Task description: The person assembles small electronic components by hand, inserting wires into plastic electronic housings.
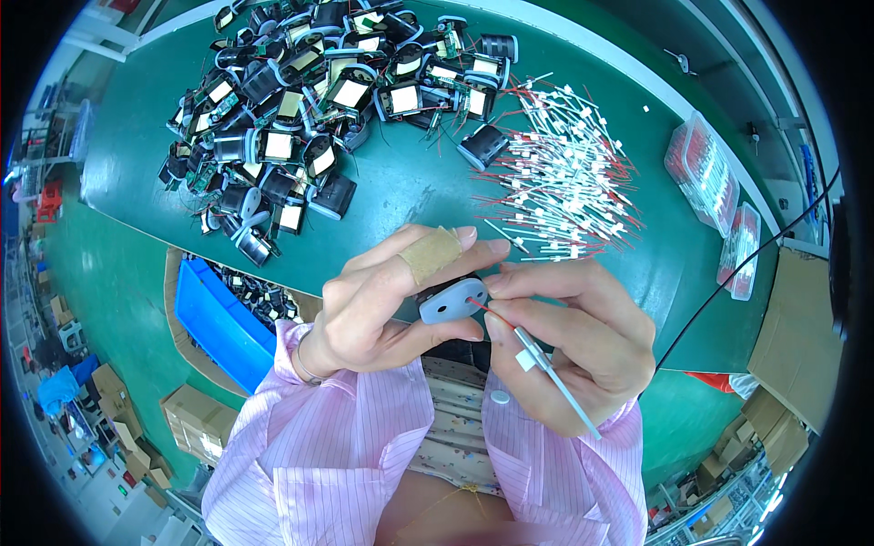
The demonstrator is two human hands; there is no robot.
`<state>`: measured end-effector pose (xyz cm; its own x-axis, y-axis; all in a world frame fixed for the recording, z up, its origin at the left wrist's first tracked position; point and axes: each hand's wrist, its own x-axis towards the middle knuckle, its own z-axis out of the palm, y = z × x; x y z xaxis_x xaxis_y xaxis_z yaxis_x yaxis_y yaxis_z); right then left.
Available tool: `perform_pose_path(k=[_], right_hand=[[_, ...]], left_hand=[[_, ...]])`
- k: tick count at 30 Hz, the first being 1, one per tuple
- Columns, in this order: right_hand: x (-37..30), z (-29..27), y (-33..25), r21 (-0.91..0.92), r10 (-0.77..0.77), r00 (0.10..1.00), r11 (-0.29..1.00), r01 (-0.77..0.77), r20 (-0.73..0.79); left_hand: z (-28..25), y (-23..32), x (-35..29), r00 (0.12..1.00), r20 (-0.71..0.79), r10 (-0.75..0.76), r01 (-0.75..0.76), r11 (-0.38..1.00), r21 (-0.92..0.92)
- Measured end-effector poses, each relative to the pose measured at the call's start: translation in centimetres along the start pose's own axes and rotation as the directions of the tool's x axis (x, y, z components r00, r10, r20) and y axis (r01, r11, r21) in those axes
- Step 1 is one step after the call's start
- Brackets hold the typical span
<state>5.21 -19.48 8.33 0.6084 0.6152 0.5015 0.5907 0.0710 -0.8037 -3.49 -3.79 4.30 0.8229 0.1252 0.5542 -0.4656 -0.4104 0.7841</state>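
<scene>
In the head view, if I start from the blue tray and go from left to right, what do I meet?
Blue tray, left hand holding a grey-ended black casing, right hand pinching a white-and-red cable, larger clear plastic box, brown cardboard toward the right.

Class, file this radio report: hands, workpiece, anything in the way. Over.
Left fingers gripping gray-ended black housing. Right fingers holding red wire at its gray end. Nothing seen blocking; housing pile lies beyond.

The left hand [375, 305] held a gray-ended case [444, 306]; the right hand [578, 337] held a red wire [501, 318] by one hole [442, 308].
</scene>
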Motion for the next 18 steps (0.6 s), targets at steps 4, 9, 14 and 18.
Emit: perform_pose_path(k=[4, 9, 14, 18], right_hand=[[0.02, 0.17, -0.23, 0.001, 0.016, 1.000, 1.000, -0.016, -0.005], [-0.18, 0.55, -0.18, 0.018, 0.028, 0.999, 0.999, -0.027, -0.039], [-0.17, 0.59, -0.31, 0.010, 0.030, 0.998, 1.000, -0.029, -0.050], [-0.13, 0.70, -0.14, 0.022, 0.019, 0.998, 1.000, -0.018, -0.059]], left_hand=[[-0.35, -0.03, 0.04, 0.998, 0.065, 0.021, -0.025, 0.998, 0.064], [-0.21, 0.21, -0.02, 0.999, 0.039, 0.004, -0.008, 0.996, 0.094], [0.05, -0.24, 0.02, 0.999, -0.030, 0.045, -0.045, 0.999, 0.016], [0.07, -0.25, -0.11, 0.999, -0.033, 0.035, -0.035, 0.999, 0.008]])
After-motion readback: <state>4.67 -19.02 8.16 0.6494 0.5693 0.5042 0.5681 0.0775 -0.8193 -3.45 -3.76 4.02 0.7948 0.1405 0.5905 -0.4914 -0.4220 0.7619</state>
